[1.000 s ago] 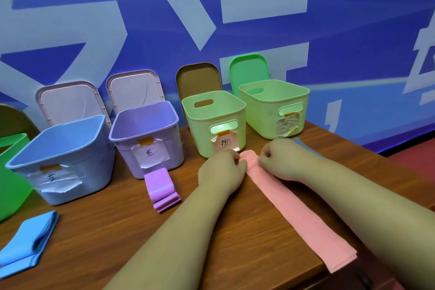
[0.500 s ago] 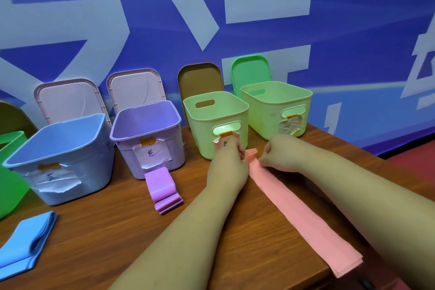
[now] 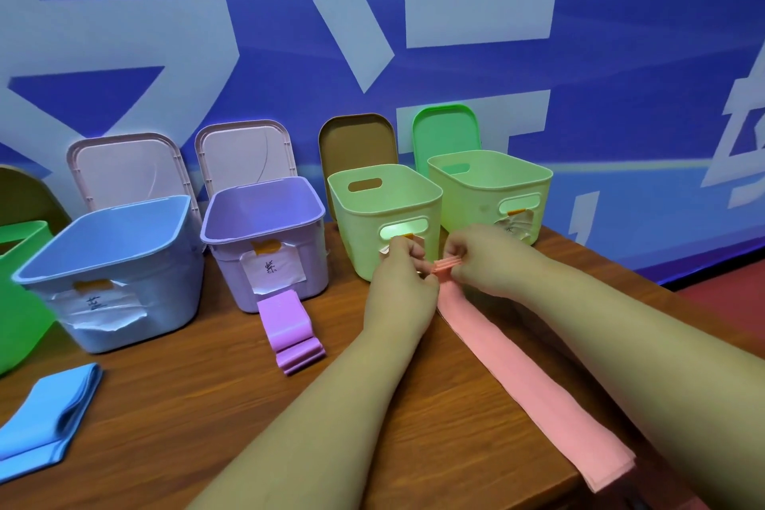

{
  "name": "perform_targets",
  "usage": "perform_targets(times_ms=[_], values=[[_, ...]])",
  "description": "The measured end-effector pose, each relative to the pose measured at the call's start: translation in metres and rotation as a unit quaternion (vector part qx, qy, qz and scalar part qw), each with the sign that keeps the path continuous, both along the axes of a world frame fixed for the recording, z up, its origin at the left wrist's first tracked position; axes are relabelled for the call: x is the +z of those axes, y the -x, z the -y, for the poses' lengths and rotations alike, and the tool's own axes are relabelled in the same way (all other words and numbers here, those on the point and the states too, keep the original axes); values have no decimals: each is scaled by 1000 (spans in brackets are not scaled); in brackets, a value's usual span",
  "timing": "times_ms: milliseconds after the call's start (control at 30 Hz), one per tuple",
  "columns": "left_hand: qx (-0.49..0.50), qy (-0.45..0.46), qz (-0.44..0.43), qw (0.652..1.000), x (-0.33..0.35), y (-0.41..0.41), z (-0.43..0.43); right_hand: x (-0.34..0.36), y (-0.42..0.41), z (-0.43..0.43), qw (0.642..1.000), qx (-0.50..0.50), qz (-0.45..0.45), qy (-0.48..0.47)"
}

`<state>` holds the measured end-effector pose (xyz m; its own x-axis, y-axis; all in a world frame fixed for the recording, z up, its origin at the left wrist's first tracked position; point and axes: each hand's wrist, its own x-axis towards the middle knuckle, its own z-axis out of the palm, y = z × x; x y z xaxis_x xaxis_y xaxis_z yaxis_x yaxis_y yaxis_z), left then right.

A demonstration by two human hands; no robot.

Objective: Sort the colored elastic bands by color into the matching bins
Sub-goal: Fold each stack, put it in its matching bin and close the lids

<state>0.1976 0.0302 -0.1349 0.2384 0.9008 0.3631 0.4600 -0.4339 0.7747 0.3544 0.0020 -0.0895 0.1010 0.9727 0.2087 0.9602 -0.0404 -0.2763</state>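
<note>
The left hand (image 3: pixel 399 286) and right hand (image 3: pixel 480 257) pinch the pink band's (image 3: pixel 517 377) far end near the table's (image 3: pixel 186 406) right edge, while the purple band (image 3: pixel 289 327) and blue band (image 3: pixel 45 422) lie unsorted, so sorting looks barely begun.

One view only is given: a wide-angle camera worn on the head, aimed forward and down. The grip, where the left hand (image 3: pixel 398 289) and right hand (image 3: pixel 483 257) pinch the pink band (image 3: pixel 517 377), is seen closely from above and behind. The row of bins (image 3: pixel 360 244) is framed just beyond it.
</note>
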Motion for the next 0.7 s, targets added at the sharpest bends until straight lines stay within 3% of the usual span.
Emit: perform_targets(times_ms=[200, 500, 700], values=[[-60, 129, -60, 988, -1, 1, 10, 2, -1, 1, 999, -12, -32, -32], [-7, 39, -93, 995, -1, -2, 5, 7, -4, 17, 993, 23, -68, -94], [-14, 18, -116, 993, -6, 3, -5, 1, -8, 47, 995, 53, -14, -89]])
